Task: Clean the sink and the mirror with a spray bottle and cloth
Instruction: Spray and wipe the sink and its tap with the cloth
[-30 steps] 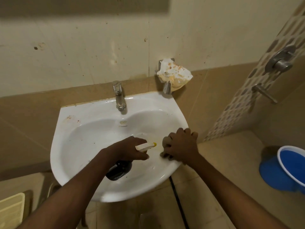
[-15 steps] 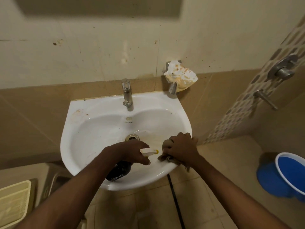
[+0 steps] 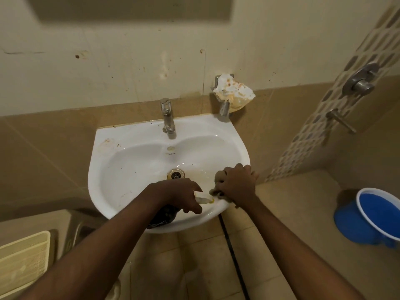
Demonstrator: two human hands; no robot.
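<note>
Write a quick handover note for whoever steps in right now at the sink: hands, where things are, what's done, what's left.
Left hand grips the spray bottle, dark body hanging over the sink's front rim, nozzle pointing right toward the cloth.
Right hand grips the cloth and presses it on the sink at its right front edge.
Done: cannot tell how much has been wiped.
Left: brown stains on the sink's back left corner and specks in the basin; the mirror is not clearly in view, so its state cannot be told.

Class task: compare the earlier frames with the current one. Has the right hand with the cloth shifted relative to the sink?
Yes, slightly. The right hand and cloth moved along the sink towards its right rim.
</note>
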